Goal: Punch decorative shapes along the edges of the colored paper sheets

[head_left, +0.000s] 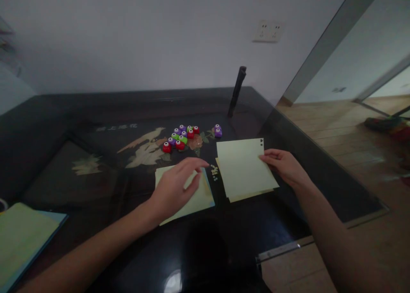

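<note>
My right hand [285, 165] pinches the right edge of a pale yellow sheet of paper [241, 169], near its upper corner. Two small dark cut-outs, one above the other, show in that corner. Another sheet peeks out beneath it. My left hand [177, 186] is held over a second pile of pale yellow paper [188, 207], fingers curved and thumb apart, with nothing in it. Between the two piles lie tiny pale paper bits [214, 171]. Farther back sits a cluster of small red, green and purple pieces with eye-like tops [181, 137]; a purple pair [218, 130] stands apart.
More yellow and blue paper [28, 237] lies at the left on the glossy black table [137, 259], which has a bird and flower pattern. A black upright post [237, 91] rises at the back right. Behind is a wall with a socket [269, 31].
</note>
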Tool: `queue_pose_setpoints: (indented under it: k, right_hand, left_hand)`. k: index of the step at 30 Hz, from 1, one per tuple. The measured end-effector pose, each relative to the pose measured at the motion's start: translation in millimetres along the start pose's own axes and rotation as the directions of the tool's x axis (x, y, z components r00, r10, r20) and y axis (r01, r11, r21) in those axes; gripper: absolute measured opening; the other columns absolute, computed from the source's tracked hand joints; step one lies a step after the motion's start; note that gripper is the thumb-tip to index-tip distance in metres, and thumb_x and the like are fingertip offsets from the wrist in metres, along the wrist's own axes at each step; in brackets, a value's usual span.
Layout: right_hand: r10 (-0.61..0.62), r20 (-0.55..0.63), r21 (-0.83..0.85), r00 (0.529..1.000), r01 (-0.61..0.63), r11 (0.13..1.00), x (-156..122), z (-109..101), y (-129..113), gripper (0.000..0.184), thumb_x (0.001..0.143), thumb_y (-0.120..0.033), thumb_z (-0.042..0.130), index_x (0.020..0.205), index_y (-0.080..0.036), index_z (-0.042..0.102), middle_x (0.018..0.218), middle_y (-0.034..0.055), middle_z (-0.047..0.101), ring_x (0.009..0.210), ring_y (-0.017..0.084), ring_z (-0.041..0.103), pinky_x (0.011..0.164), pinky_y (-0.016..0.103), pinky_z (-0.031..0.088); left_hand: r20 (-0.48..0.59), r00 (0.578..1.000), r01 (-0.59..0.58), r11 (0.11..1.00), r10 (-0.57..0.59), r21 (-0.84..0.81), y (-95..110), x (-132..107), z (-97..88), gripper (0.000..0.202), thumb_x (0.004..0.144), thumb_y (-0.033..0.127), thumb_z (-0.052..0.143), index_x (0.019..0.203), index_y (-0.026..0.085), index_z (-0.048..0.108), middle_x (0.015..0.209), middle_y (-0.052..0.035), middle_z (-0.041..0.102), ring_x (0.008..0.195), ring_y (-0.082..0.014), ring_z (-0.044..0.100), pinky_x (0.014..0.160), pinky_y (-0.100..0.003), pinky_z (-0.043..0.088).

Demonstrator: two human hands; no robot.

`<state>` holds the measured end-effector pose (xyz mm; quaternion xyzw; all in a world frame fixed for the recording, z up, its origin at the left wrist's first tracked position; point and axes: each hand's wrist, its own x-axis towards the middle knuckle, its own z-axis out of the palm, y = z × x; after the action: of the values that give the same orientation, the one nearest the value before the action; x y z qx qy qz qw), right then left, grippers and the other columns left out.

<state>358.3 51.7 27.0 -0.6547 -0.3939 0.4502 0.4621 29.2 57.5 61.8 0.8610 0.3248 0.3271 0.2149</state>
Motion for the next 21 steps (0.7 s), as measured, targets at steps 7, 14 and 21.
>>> queue_pose_setpoints:
  k: [7,14,21]
  right_hand:
    - [0.049,0.012,-0.112,0.999,-0.047,0.993,11.2,-12.6,17.0,0.036,0.052,-0.042,0.082,0.073,-0.016,0.068,0.064,0.0008,0.066,0.051,0.01,0.053,0.047,0.023,0.038]
    - [-0.014,0.023,-0.288,1.0,0.02,0.957,15.9,-11.7,25.5,0.028,0.062,-0.04,0.074,0.077,-0.017,0.069,0.068,0.0032,0.068,0.056,0.014,0.058,0.051,0.025,0.042]
    - [-0.201,0.007,-0.551,0.98,0.172,0.817,14.2,-10.1,26.6,0.033,0.068,-0.041,0.068,0.093,-0.019,0.068,0.071,0.0038,0.067,0.061,0.019,0.06,0.058,0.031,0.046]
  left_hand:
    - [0.395,0.901,-0.32,0.891,0.18,0.323,33.9,10.2,63.5,0.026,0.089,0.018,0.052,0.114,0.014,0.057,0.125,-0.0116,0.061,0.114,-0.0286,0.056,0.094,-0.042,0.047]
    - [0.452,0.886,-0.286,0.891,0.105,0.353,21.8,-2.5,89.2,0.04,0.086,0.031,0.061,0.123,0.016,0.053,0.136,-0.0141,0.053,0.126,-0.0331,0.048,0.101,-0.045,0.042]
    - [0.412,0.899,-0.316,0.874,0.151,0.368,16.2,-2.4,93.9,0.029,0.092,0.023,0.052,0.119,0.015,0.056,0.131,-0.0131,0.058,0.123,-0.0304,0.052,0.1,-0.041,0.045]
